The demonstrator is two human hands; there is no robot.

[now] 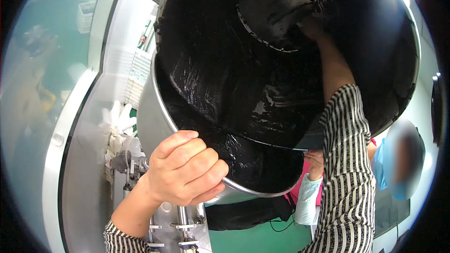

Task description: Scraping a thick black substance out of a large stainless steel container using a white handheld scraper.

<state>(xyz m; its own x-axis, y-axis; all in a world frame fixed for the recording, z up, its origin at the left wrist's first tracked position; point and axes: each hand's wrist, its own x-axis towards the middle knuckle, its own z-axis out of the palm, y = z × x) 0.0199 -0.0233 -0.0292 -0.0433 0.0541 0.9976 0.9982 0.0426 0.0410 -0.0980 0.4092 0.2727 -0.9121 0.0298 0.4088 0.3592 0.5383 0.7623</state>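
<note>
A large round metal vessel point(415, 59), its inside coated with glossy black paste, is tilted above a second steel hopper point(144, 112). Black paste also fills the part of the hopper that shows. My left hand point(190, 168) is closed over the hopper's rolled rim. Reaching deep into the upper vessel, my right hand point(311, 26) is near the round, smeared bottom point(277, 10); shadow hides its fingers and anything in them.
A co-worker's hand point(315, 160) is at the upper vessel's lower edge, right of centre. Metal machine fittings point(182, 218) stand below the hopper. White gloves point(121, 116), a white basket point(140, 65) and a curved window frame point(70, 140) are at left.
</note>
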